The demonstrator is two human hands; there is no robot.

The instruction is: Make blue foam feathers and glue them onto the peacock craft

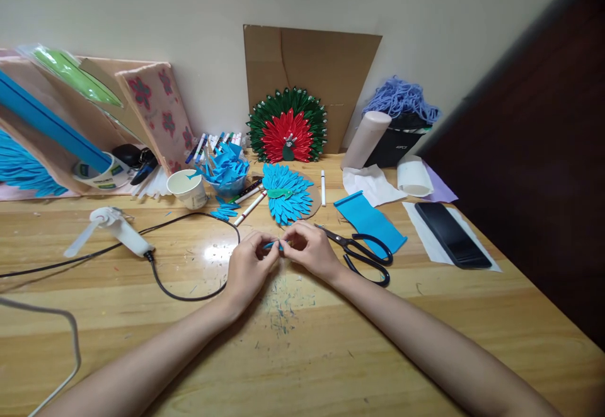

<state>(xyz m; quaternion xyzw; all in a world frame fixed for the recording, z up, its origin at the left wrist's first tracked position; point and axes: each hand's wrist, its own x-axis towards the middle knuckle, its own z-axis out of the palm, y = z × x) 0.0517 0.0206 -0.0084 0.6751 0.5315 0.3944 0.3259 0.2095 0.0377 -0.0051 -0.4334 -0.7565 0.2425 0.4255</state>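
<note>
My left hand (250,262) and my right hand (309,250) meet over the middle of the table, thumbs and fingers pinched. Between them they hold a small blue paper piece (271,246), mostly covered by my fingers. Just beyond lies a round cardboard base (309,203) with layered blue petals (288,193) and a green piece (280,194) on it. Black-handled scissors (363,250) rest right of my right hand, partly over a blue paper strip (371,222). Loose blue pieces (224,208) lie near a cup heaped with blue cut pieces (227,171).
A glue gun (125,231) with a black cord lies at left, near a white paper cup (186,190). A phone (451,234) is at right. At the back, a red and green peacock-like craft (288,127) leans on a cardboard sheet (326,58). Markers (250,208) lie nearby.
</note>
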